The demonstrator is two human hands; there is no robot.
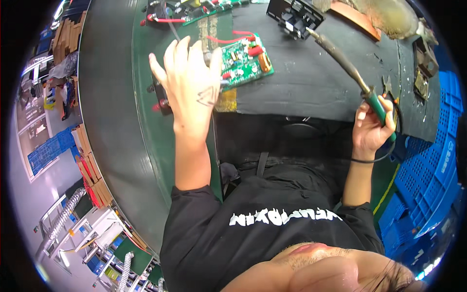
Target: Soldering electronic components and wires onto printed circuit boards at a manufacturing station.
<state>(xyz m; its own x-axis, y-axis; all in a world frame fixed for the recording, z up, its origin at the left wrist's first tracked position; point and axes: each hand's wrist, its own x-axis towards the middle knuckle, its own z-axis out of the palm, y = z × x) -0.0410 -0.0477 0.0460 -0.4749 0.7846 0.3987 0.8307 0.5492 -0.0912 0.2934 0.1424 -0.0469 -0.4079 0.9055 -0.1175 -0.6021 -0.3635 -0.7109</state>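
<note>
My right hand (373,126) is closed round the green handle of a soldering iron (346,62). The iron slants up to the left, and its tip is at a black bracket-like part (294,22) at the far side of the bench; whether they touch I cannot tell. My left hand (192,82) is palm down with its fingers stretched apart, over the left end of a green circuit board (241,75). It covers that end, so contact there is hidden. Red wires and red and orange components stand on the board.
Another green board with red terminals (206,13) lies at the far left. A stained lump (391,17) and an orange-brown strip (356,20) are at the far right. Pliers (387,86) lie near the iron. Blue plastic crates (428,168) stand to the right.
</note>
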